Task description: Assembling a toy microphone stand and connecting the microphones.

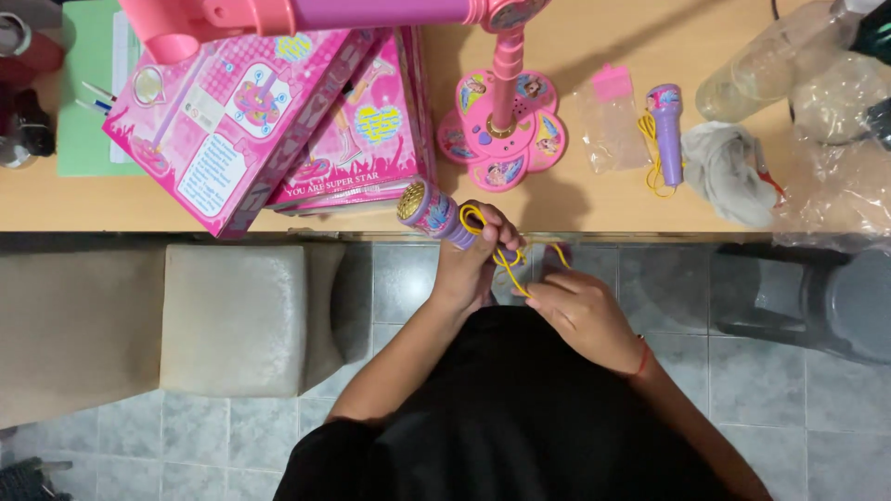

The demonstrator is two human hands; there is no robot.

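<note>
**Head view: two hands working a yellow cord on a toy microphone at the desk edge**

Head camera is looking straight down over a black-clad lap, with grey floor tiles showing open on both sides of the person. The right hand (583,311), wearing a red thread at the wrist, is curling its fingers and pinching the yellow cord (509,260) just in front of the body. The left hand (473,264) is closing around the handle of a purple toy microphone (429,211), whose gold mesh head is pointing left and hanging right over the near edge of the desk (56,204). The cord is looping from the handle down between the two hands.

To the left, a pale cushioned stool (237,315) is sitting tucked under the desk edge, leaving a tiled gap between it and the person. To the right, a dark plastic stool (817,297) is standing well apart.

On the desk, two pink toy boxes (269,111) are lying stacked and tilted, their corners reaching the near edge. Beyond the hands, a pink flower-shaped microphone stand (503,116) is rising upright. Farther right, a second purple microphone (666,130) is lying beside a clear bag (608,116), then a crumpled grey cloth (729,172) and clear plastic wrapping (835,139) crowding the right end.
</note>
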